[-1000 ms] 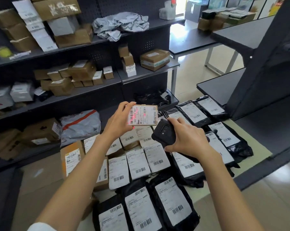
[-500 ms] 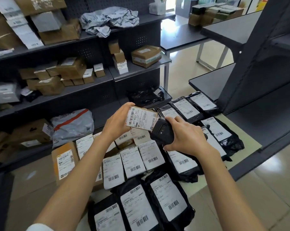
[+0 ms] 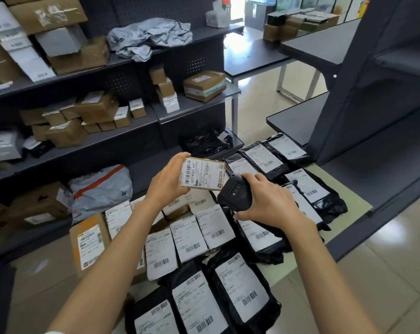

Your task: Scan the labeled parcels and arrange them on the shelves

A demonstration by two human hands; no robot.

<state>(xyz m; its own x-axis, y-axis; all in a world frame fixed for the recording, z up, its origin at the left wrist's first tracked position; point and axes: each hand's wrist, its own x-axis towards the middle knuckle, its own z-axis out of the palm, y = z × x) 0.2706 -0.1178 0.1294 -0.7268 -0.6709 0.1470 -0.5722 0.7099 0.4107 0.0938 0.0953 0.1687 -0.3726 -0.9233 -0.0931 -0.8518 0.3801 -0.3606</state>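
Your left hand (image 3: 166, 183) pinches the small cardboard parcel (image 3: 203, 173) by its left end, thumb below and fingers over the top edge, with the label tilted up toward you and the box's long axis running roughly left to right — so the printed lines and barcodes read sideways from where you stand. Your right hand (image 3: 268, 203) is wrapped around the black scanner (image 3: 235, 194), whose head sits just beside the parcel's lower right corner, nearly touching it, window angled up toward the label. That is the relation that counts: the scanner lies to the right of and slightly below the label, very close. I can see no red beam on the label, so my judgement is that the read is either done or needs the scanner backed off a little. The left hand already holds the box, and the stocked shelves (image 3: 122, 138) lie up and to your left, so that hand is the nearer one for placing
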